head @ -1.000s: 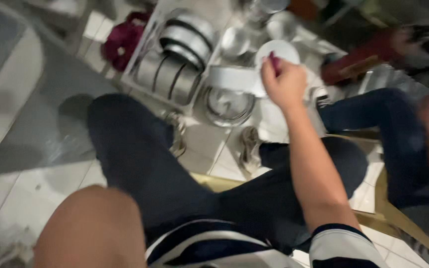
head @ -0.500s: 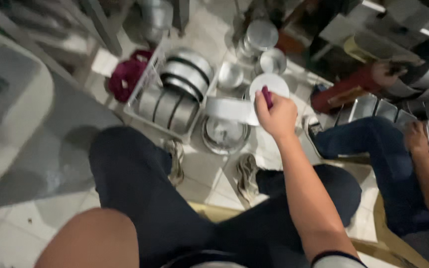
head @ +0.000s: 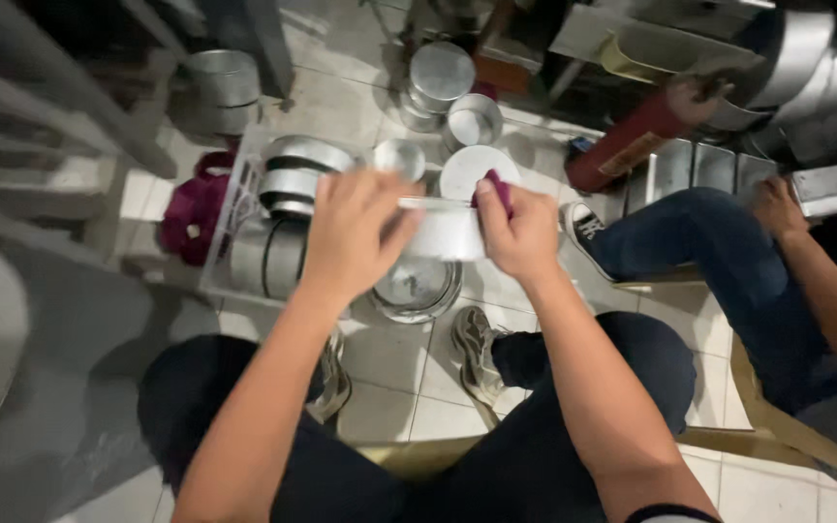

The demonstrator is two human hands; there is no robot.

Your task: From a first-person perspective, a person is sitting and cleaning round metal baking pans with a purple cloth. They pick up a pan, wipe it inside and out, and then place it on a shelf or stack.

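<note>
Since half a second ago my left hand [head: 356,228] has come up onto the round metal pan [head: 443,232]; now both hands clasp it, left fingers curled over its rim, right hand [head: 520,232] pinching a maroon cloth [head: 496,189] against its wall; I judge steady counter-pressure from the left keeps wiping even; held above the floor tiles over a steel bowl [head: 417,289], the pan looks dull silver, shallow, straight-sided.

2 forearms outstretched, left hand [head: 356,228] and right hand [head: 518,230] clenched
</note>
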